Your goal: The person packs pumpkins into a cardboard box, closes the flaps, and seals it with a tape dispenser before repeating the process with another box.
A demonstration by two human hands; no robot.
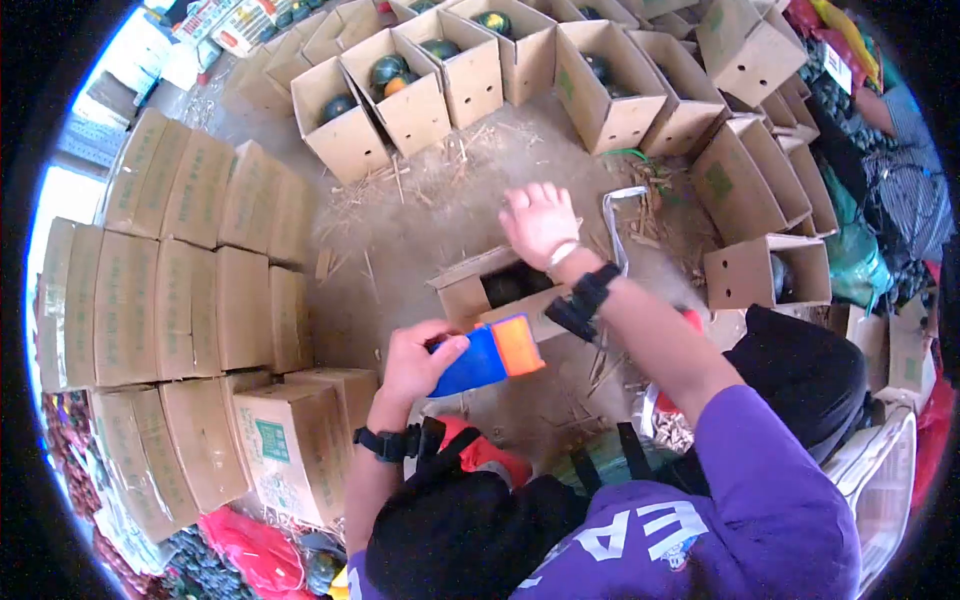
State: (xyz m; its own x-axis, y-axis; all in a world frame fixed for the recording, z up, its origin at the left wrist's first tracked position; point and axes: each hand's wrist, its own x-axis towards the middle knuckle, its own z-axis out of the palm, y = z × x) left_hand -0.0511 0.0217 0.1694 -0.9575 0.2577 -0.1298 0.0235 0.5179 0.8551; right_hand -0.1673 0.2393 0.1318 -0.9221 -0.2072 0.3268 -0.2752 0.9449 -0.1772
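My left hand (420, 357) is closed round a blue-and-orange block-shaped tool (470, 360), its orange end facing right; the frame does not show its exact kind. Just beyond it on the floor stands a cardboard box (462, 298) with its top partly uncovered. Something dark green or black (512, 284) lies inside, mostly hidden by flaps and my right forearm. Over the far side of this box, my right hand (540, 225) reaches forward with fingers spread and nothing in it. Dark bands are on both wrists.
Open cartons (410, 110) holding dark green squashes line the far side. Closed cartons (185, 300) are stacked at the left. More open boxes (750, 180) stand right, near another person's striped sleeve (908, 185). A white strap (612, 225) and straw litter the floor.
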